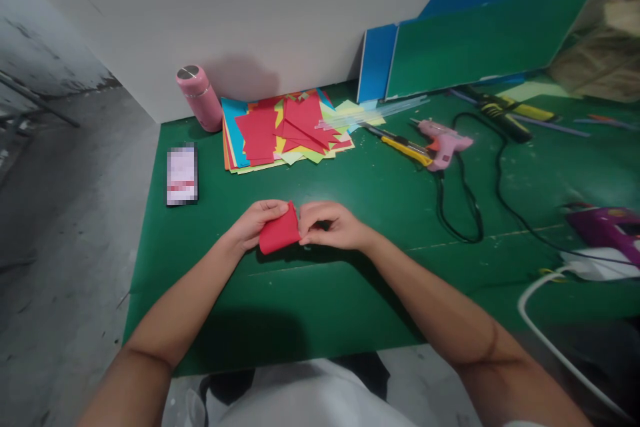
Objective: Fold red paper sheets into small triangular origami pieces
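Both my hands hold one curled piece of red paper (278, 232) just above the green table (350, 293), near its middle. My left hand (256, 220) grips the paper's left side with the thumb on top. My right hand (327, 225) pinches its right edge between thumb and fingers. Behind the hands lies a fanned stack of coloured paper sheets (285, 130), with red pieces on top.
A pink bottle (199, 97) stands at the back left, a phone (182, 175) lies left. A yellow utility knife (403, 145), pink glue gun (443, 141) with black cord, clear glue sticks (373, 113) and a purple tool (607, 227) lie right. Blue and green boards (475, 47) lean behind.
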Available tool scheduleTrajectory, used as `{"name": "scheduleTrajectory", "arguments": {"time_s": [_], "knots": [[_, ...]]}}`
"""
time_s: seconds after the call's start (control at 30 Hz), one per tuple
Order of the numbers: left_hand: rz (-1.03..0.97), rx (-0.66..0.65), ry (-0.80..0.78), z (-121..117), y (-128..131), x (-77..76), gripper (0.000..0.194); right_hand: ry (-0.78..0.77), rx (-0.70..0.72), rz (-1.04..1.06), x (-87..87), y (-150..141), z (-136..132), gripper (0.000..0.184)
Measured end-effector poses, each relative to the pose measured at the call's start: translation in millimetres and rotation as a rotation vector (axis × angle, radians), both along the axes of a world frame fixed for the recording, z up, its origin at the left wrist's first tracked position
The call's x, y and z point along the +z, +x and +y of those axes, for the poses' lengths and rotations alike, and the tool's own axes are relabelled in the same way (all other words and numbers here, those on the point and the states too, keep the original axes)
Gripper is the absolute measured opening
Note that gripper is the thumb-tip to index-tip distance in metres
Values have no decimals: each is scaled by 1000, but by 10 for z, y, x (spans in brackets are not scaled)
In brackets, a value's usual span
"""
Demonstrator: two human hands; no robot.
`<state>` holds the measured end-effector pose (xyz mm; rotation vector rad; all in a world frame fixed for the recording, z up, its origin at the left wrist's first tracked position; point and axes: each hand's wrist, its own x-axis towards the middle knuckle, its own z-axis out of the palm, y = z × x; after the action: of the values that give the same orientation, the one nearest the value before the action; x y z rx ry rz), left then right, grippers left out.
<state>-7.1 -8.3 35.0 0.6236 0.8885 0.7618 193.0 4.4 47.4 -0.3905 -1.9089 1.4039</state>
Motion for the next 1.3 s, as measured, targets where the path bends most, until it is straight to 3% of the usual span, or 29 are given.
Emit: {"name": "scheduleTrajectory", "arguments": {"time_s": [0.17,0.3,0.43,0.6,1.07,1.3], "knots": [[6,139,50,-27,76,-4,34,-179,40,124,-59,13,17,16],[51,454,199,-10,152,-73,43,-363,-246,268,-127,-28,53,24],[148,635,357,-6,194,-114,43,-477,-386,165,-161,-93,72,39],[277,634,533,-57,199,-115,36,-509,-480,115,-185,-137,45,35],[537,623,707,-114,173,-112,26,-524,-631,94,-189,-124,58,32],[693,630,816,-143,182,-24,28,-449,-645,44,-165,-106,58,31]]}}
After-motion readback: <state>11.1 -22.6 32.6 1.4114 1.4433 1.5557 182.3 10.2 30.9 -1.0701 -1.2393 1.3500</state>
